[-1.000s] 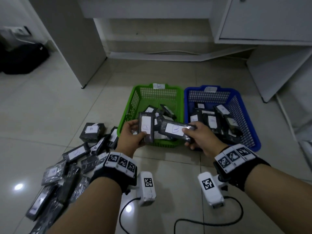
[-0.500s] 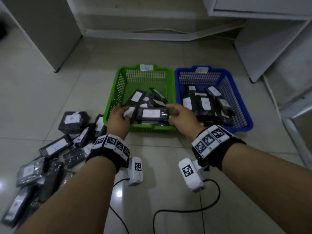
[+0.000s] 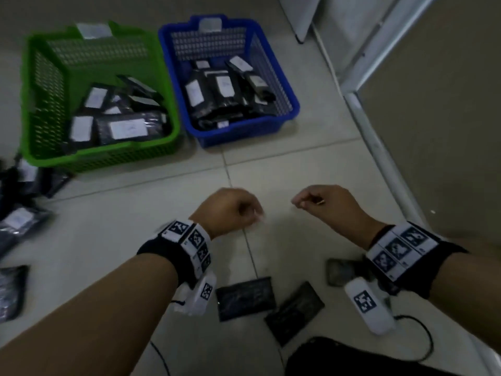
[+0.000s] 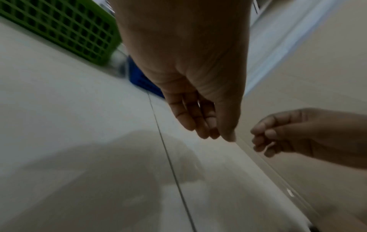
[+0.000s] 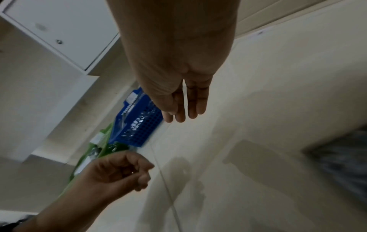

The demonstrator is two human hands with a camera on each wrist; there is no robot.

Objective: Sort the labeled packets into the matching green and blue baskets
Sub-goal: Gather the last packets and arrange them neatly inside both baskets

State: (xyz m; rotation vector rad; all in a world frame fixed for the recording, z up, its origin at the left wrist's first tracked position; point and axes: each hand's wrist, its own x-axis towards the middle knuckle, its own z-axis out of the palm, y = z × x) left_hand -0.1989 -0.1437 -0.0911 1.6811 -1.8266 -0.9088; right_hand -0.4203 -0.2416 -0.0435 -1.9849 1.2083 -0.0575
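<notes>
Far left, we see loose dark packets point(image 3: 19, 221) scattered on the tiled floor point(image 3: 108, 213), white labels up, partly cut by the frame edge.

Next, the green basket point(image 3: 35, 85) sits on the floor, a white tag on its far rim. Inside it are several labeled packets point(image 3: 127, 128), piled toward its near right corner; label text is too blurred to read.

Just beside it on the right, the blue basket point(image 3: 271, 77), also tagged on the far rim, holds its own labeled packets point(image 3: 222, 90) lying flat. We can't tell if the two baskets touch.

Nearer us, both our hands hover over bare floor, well apart from the baskets. Left hand point(image 3: 230, 210): fingers loosely curled, nothing in it; the left wrist view shows its fingers point(image 4: 190, 116) hanging relaxed and empty. Right hand point(image 3: 325, 204): same, loosely curled, holding nothing; its fingers point(image 5: 190, 100) hang nearly straight in the right wrist view. The hands face each other with a gap between them.

Below the wrists, three dark packets point(image 3: 245, 297) lie on the floor with no labels showing; the rightmost is partly hidden by our right wrist strap.

Right edge: a white cabinet panel point(image 3: 433, 104).
</notes>
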